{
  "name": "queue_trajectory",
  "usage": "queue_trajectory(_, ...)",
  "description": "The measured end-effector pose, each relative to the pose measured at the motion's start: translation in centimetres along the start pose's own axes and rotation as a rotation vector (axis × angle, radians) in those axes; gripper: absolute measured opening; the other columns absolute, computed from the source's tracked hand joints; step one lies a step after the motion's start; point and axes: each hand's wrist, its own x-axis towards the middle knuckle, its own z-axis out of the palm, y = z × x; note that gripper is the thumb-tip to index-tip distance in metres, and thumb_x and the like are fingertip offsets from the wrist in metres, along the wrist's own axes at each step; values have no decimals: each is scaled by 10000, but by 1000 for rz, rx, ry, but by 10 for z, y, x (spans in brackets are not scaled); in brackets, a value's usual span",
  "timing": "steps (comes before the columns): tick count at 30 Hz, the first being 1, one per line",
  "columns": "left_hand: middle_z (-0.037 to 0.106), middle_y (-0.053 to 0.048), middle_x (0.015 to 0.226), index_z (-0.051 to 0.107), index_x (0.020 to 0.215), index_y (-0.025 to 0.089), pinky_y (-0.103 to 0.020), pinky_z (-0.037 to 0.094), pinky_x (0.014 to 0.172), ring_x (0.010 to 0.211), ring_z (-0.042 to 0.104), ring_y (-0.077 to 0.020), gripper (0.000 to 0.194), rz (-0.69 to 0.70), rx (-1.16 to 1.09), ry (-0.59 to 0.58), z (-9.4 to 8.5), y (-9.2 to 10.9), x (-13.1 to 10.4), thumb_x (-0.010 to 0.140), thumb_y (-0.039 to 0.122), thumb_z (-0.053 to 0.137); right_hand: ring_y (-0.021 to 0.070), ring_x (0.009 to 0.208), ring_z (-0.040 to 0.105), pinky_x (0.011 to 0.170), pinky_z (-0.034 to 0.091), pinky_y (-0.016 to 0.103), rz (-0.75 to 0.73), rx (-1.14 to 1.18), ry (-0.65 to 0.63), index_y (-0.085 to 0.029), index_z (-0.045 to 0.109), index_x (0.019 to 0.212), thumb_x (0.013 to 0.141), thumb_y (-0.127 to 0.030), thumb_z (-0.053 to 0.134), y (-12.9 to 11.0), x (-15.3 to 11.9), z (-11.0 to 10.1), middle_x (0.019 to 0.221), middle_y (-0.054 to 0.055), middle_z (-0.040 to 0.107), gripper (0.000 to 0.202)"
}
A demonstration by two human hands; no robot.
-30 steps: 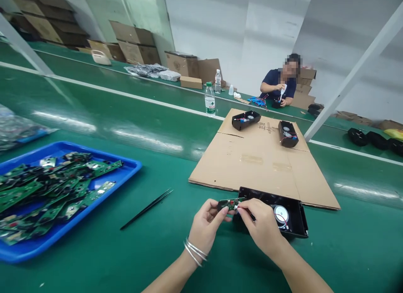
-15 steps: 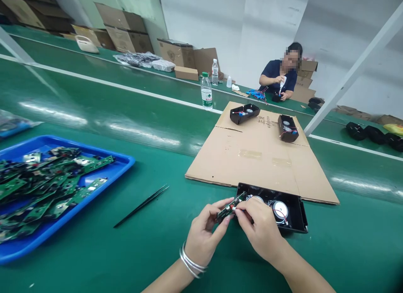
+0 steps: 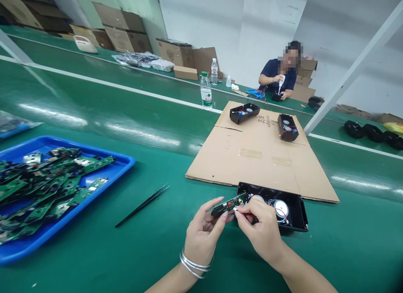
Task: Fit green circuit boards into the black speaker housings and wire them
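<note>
My left hand (image 3: 201, 232), with silvery bangles at its wrist, grips a narrow green circuit board (image 3: 225, 207) by its edges between thumb and fingers. Close against the board, my right hand (image 3: 262, 232) pinches a small white plug (image 3: 235, 209); whether it sits in a socket I cannot tell. Behind both hands lies an open black speaker housing (image 3: 297, 226), partly covered by the right hand. Inside it are two round speakers, one of them a plain silver-white disc (image 3: 281, 210) with thin wires beside it.
Black tweezers (image 3: 141, 206) lie left of my hands. A blue tray (image 3: 127, 162) holds many circuit boards. On a cardboard sheet (image 3: 226, 158) rest two more housings (image 3: 244, 113). A water bottle (image 3: 206, 93) stands beyond. Across the bench, a person (image 3: 267, 72) works with a white squeeze bottle.
My left hand has turned the circuit board, so its component side shows more. The right hand's pinch has shifted slightly along the board's lower edge.
</note>
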Motion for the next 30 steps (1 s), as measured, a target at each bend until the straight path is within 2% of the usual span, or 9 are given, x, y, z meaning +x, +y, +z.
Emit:
queue_trajectory(2,593,-109,934,429,1057,51,-148,537,736,792,600,-102,513,181,97,-32,-2,-6,0,697,390,563,53,545,336,498,287,189,-32,-5,16,-91,467,610,733,-45,509,0,-1,2,537,-3,380,138)
queue_trajectory(4,601,-35,938,497,1012,116,-117,533,707,785,597,-70,285,444,236,-43,-4,-11,0,749,226,512,50,541,327,499,283,187,-61,-7,26,-90,460,616,725,-35,514,0,-1,3,536,-5,369,134)
queue_trajectory(7,597,13,929,478,1051,174,-59,515,675,759,594,-29,357,735,424,-35,-5,-12,-2,718,46,494,54,542,314,503,273,195,-73,-32,30,-89,456,615,726,-27,504,1,-2,4,535,-3,358,135)
queue_trajectory(12,590,-25,937,476,1048,116,-45,502,738,812,588,-16,397,901,559,27,-1,-10,-3,669,15,536,54,545,311,496,261,194,-74,-81,43,-85,449,605,720,-9,499,2,-3,3,538,-2,358,146)
queue_trajectory(15,588,-61,938,485,1066,99,-102,504,815,859,588,-45,416,1022,608,40,-1,-12,0,661,32,554,58,557,314,507,262,193,-98,-119,38,-86,434,603,716,6,498,2,-3,3,551,0,367,160)
queue_trajectory(18,585,-78,922,488,1059,98,-160,503,856,907,583,-74,407,1052,602,21,-2,-14,2,662,30,550,66,577,314,527,262,200,-133,-139,34,-88,428,620,725,11,492,5,-4,4,566,2,372,158)
queue_trajectory(25,547,-63,1080,460,1055,134,-162,486,899,1028,539,-77,432,939,496,-62,-5,-18,-1,658,-28,510,62,568,295,531,266,211,-147,-76,-26,-85,432,638,767,-26,474,7,-1,0,560,2,370,148)
queue_trajectory(28,571,-55,1006,451,1028,134,-123,491,858,970,562,-60,390,889,522,-54,-4,-11,-1,671,-11,508,60,554,299,519,273,208,-107,-44,-62,-86,446,628,765,-33,473,5,0,-3,538,-3,359,150)
queue_trajectory(30,590,-44,904,462,1003,115,-69,496,778,863,587,-33,328,909,569,-23,-4,-3,1,692,16,500,58,552,312,516,280,205,-104,-31,-67,-89,469,646,769,-48,484,4,1,-4,535,-6,364,131)
